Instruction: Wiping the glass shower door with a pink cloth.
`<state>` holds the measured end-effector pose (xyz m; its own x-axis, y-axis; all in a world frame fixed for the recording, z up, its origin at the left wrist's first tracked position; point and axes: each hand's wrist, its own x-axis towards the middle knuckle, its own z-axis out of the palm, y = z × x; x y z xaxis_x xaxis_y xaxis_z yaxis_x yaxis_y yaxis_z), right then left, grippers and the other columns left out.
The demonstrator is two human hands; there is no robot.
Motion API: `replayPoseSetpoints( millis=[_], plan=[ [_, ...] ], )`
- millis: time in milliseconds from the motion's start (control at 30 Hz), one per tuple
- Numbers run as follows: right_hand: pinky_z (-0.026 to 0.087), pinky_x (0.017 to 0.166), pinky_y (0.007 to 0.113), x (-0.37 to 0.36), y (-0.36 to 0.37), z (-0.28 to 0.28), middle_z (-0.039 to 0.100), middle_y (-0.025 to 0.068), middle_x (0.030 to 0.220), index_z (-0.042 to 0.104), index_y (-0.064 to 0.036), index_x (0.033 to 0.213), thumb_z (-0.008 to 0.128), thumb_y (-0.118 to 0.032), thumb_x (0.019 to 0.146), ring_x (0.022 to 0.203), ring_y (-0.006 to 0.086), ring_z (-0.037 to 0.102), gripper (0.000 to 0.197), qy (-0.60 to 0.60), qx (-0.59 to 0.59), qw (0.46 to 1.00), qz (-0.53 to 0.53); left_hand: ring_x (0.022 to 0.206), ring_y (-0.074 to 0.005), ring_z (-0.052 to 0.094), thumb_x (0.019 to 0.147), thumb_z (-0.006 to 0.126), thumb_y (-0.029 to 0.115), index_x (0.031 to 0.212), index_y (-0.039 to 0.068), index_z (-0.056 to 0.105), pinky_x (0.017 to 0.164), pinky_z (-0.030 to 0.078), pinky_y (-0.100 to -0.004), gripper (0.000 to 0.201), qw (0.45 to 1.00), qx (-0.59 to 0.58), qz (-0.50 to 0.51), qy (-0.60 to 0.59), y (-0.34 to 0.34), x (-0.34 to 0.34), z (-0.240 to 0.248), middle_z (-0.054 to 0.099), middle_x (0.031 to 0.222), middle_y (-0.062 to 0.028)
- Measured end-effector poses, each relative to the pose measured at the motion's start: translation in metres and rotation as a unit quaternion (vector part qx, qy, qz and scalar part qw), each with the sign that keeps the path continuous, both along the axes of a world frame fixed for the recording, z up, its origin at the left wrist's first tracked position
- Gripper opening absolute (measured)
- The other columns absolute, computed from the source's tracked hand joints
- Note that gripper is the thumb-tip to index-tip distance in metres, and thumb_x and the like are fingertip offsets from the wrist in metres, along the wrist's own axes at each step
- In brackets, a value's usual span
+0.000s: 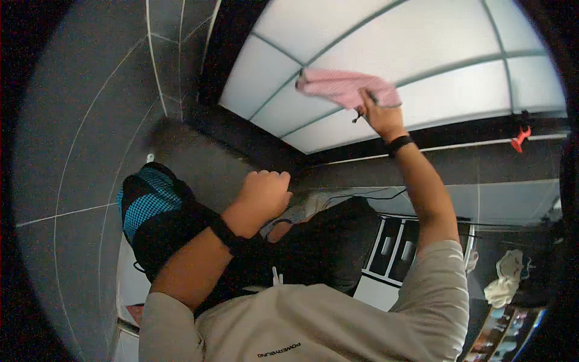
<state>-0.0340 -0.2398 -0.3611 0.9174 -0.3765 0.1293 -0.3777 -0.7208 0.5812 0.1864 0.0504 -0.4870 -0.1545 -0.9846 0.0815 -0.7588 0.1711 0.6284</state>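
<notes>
My right hand (383,116) is raised to a large frosted window (374,36) with dark bars. Its fingers are closed round a pink cloth (347,87), spread out to the left across the panes. The cloth's edges look slightly blurred. In front of my body, my left hand (265,194) is curled into a fist with the knuckles up; nothing shows in it. It is away from the window, above my dark trousers.
A blue-and-black bag (154,199) hangs at the left by the dark tiled wall (78,139). A red handle-like object (520,139) is at the window's right end. Below right are dark-fronted drawers (395,247), a pale cloth (503,289) and a shelf (500,335) of small items.
</notes>
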Motion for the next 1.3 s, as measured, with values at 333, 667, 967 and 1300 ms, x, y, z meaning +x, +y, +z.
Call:
replayPoseSetpoints(
  millis=[333, 667, 967, 1300],
  plan=[
    [0.049, 0.085, 0.032, 0.018, -0.063, -0.231, 0.069, 0.0116, 0.112, 0.063, -0.0002, 0.121, 0.055, -0.016, 0.088, 0.098, 0.0205, 0.064, 0.038, -0.095, 0.818, 0.545, -0.158, 0.086, -0.0364, 0.064, 0.084, 0.066, 0.031, 0.092, 0.007, 0.061, 0.075, 0.05, -0.0499, 0.025, 0.991, 0.134, 0.004, 0.008, -0.05, -0.026, 0.036, 0.067, 0.087, -0.0155],
    [0.043, 0.102, 0.033, 0.062, -0.006, -0.189, 0.064, 0.0145, 0.124, 0.056, -0.0067, 0.129, 0.049, -0.027, 0.093, 0.118, 0.0231, 0.059, 0.042, -0.283, 0.782, 0.555, 0.011, 0.09, -0.0334, 0.064, 0.084, 0.066, 0.03, 0.092, 0.007, 0.061, 0.077, 0.049, -0.0473, 0.025, 0.993, 0.116, 0.02, -0.003, -0.062, -0.013, 0.042, 0.067, 0.093, -0.0136],
    [0.048, 0.081, 0.045, 0.097, -0.003, 0.11, 0.066, 0.0151, 0.104, 0.064, -0.0072, 0.108, 0.062, -0.029, 0.087, 0.094, 0.0357, 0.061, 0.03, -0.284, -0.016, 0.956, 0.066, 0.085, -0.0359, 0.066, 0.084, 0.067, 0.029, 0.093, 0.007, 0.061, 0.076, 0.052, -0.0491, 0.025, 0.996, 0.081, 0.018, 0.011, -0.038, -0.006, 0.037, 0.067, 0.088, -0.015],
    [0.036, 0.104, 0.047, 0.164, -0.044, 0.107, 0.052, 0.0198, 0.133, 0.055, -0.0022, 0.126, 0.057, -0.028, 0.093, 0.119, 0.0377, 0.052, 0.042, -0.356, 0.0, 0.922, 0.152, 0.089, -0.0358, 0.066, 0.083, 0.066, 0.03, 0.094, 0.006, 0.063, 0.077, 0.052, -0.0499, 0.026, 0.995, 0.091, -0.028, 0.031, -0.041, -0.021, 0.032, 0.068, 0.092, -0.0159]
  ],
)
